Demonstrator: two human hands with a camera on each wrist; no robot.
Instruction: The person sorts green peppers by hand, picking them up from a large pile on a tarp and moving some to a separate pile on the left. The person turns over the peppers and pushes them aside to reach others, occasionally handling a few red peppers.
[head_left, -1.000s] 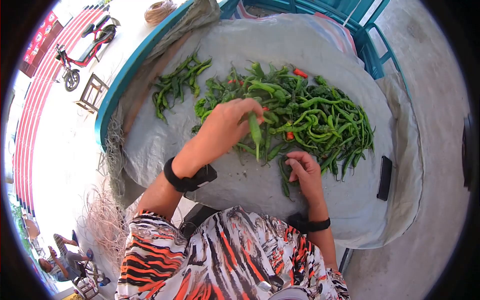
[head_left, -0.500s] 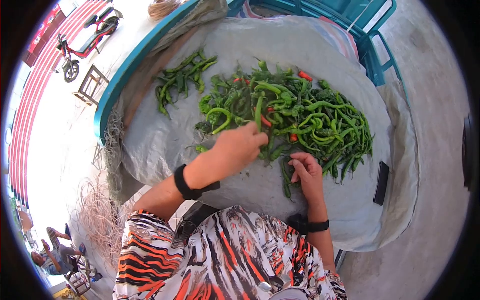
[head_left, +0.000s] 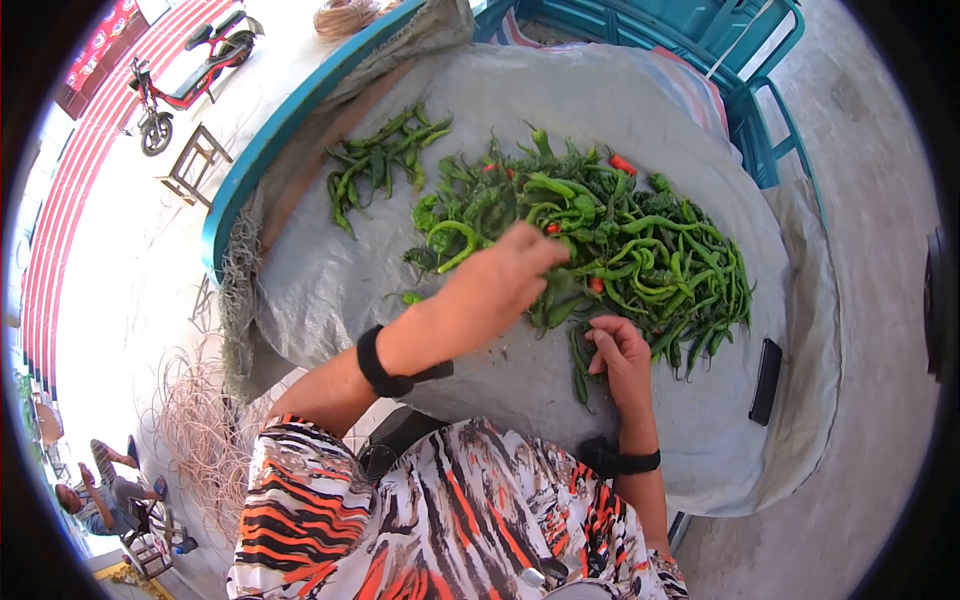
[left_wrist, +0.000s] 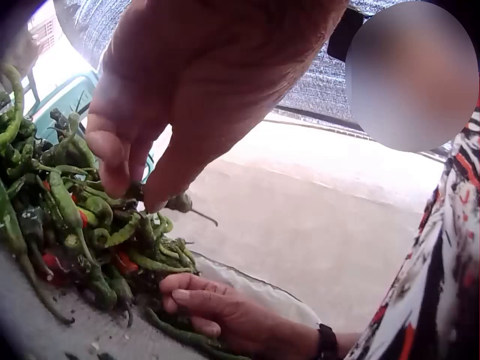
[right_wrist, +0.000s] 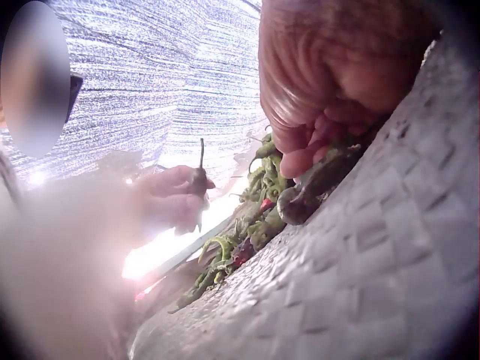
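A broad pile of green chili peppers (head_left: pixel 690 262), with a few red ones (head_left: pixel 622 163) among them, lies on a grey woven sheet (head_left: pixel 340 290). Over the pile's near left side is my left hand (head_left: pixel 485 295), its thumb and fingers pinching a green chili pepper (right_wrist: pixel 199 180) by the body; the stem sticks out past the fingertips. My right hand (head_left: pixel 625 370) rests low at the pile's near edge, fingers loosely bent. Right at those fingertips lie dark green peppers (head_left: pixel 580 365). A curled light green pepper (head_left: pixel 460 240) sits at the pile's left end.
A smaller heap of green peppers (head_left: pixel 385 160) lies apart at the far left of the sheet. A black phone (head_left: pixel 766 382) is on the right side. A teal metal rim (head_left: pixel 240 180) bounds the left. Beyond it stand a stool (head_left: pixel 196 165) and a red scooter (head_left: pixel 190 90).
My left hand, earlier higher over the pile with a green pepper hanging from it, has come down and then moved right. The curled light green pepper has come into sight. My right hand stays put.
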